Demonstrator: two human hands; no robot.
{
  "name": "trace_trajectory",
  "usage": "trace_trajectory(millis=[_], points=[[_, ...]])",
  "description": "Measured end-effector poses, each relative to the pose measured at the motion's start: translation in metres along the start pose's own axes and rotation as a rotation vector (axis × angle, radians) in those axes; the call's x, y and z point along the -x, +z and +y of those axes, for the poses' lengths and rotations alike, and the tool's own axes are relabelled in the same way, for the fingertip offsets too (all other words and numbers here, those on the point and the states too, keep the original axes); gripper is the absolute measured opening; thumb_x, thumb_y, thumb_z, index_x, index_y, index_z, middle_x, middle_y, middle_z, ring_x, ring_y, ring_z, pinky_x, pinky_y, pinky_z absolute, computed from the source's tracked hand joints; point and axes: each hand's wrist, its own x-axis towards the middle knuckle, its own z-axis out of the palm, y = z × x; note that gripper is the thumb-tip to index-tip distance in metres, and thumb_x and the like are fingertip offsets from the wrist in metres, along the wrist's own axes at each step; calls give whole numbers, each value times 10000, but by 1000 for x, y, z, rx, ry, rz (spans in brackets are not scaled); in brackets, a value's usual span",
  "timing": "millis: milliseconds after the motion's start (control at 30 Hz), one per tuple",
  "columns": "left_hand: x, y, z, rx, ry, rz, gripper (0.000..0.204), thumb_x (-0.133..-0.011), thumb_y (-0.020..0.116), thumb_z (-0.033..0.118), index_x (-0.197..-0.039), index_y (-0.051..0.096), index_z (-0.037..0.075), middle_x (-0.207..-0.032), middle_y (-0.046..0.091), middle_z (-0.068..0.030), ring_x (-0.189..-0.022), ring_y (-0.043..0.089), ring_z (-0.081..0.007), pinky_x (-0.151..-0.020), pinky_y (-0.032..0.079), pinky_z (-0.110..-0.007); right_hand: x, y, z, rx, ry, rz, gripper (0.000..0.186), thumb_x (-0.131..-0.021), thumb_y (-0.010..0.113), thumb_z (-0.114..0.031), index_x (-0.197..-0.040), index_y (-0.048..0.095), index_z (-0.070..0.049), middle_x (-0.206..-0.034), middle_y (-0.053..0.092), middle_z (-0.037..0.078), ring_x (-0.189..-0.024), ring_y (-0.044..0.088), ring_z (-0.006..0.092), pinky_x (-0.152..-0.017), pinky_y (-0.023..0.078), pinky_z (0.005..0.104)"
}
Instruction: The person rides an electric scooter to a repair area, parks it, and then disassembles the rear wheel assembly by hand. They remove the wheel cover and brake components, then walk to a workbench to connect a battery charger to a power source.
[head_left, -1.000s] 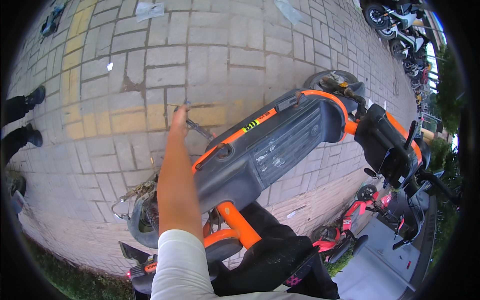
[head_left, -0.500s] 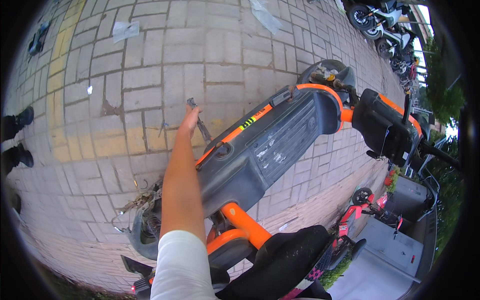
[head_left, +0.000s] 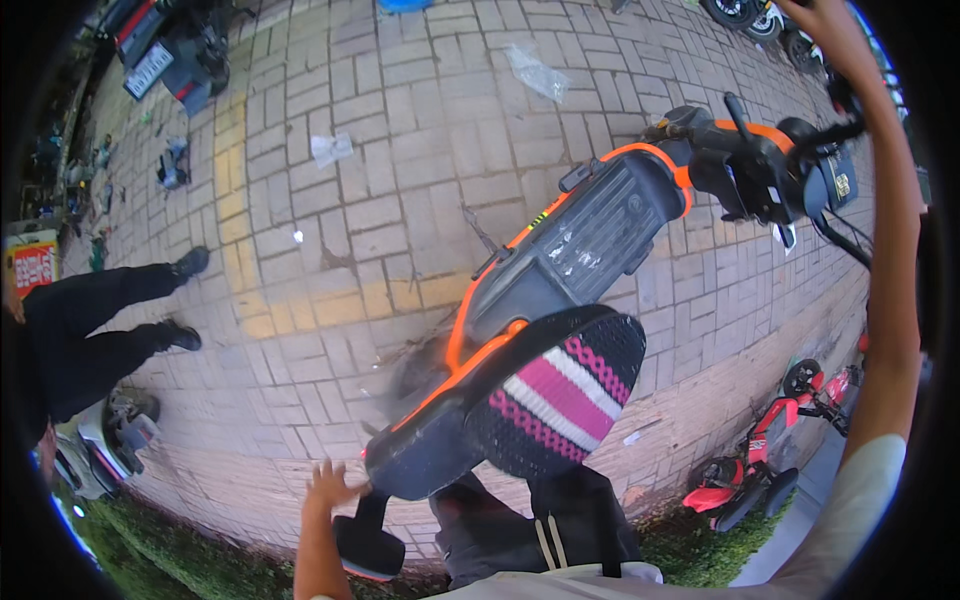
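Note:
An orange and grey scooter (head_left: 590,225) stands on the brick pavement in front of me. Its seat (head_left: 560,390) has a black mesh cover with pink and white stripes. My left hand (head_left: 335,487) is at the bottom, fingers spread, touching the rear edge of the seat above the tail piece (head_left: 368,545). My right arm rises along the right rim. My right hand (head_left: 820,18) is at the top edge beyond the black handlebar (head_left: 835,130), partly cut off, so its grip is unclear.
A person in black trousers (head_left: 90,320) stands at the left. A small red scooter (head_left: 770,450) lies at the lower right by the grass strip (head_left: 180,550). Plastic litter (head_left: 535,70) lies on the bricks. Parked vehicles (head_left: 165,50) stand at the top left.
My left arm, earlier stretched out over the scooter's side, has drawn back to the rear of the seat. My right arm has come up on the right. The striped seat now shows.

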Motion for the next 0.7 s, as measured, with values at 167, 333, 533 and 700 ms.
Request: trace_trajectory(millis=[167, 333, 533, 700], points=[[50, 54, -50, 322, -3, 253, 753, -635, 680, 531, -1198, 582, 40, -1140, 620, -173, -1118, 561, -299, -958, 423, -339, -21, -17, -17, 11, 138, -115, 384, -676, 730, -286, -933, 604, -29, -953, 610, 210, -893, 592, 322, -755, 478, 402], [58, 35, -47, 272, 81, 415, 561, -637, 679, 459, -1033, 669, 62, -989, 671, -154, -953, 630, -305, -842, 484, -389, 36, 4, -86, -65, 238, 303, 703, -749, 670, -440, -1320, 422, -112, -1359, 383, 143, -1256, 348, 330, -994, 267, 548], [53, 15, -47, 243, 171, 357, 467, -652, 671, 413, -908, 700, 24, -937, 674, -177, -897, 640, -327, -793, 492, -397, 292, 6, -260, -655, 353, -30, 582, -772, 663, -370, -1217, 519, -23, -1337, 372, 225, -1225, 349, 388, -1025, 264, 480], [24, -18, -59, 200, 298, 358, 476, -666, 674, 397, -899, 685, -18, -871, 673, -196, -821, 648, -332, -748, 490, -369, 464, -20, -311, -763, 751, -282, 470, -748, 684, -342, -1068, 599, -8, -1122, 546, 241, -1083, 497, 385, -900, 409, 472]])
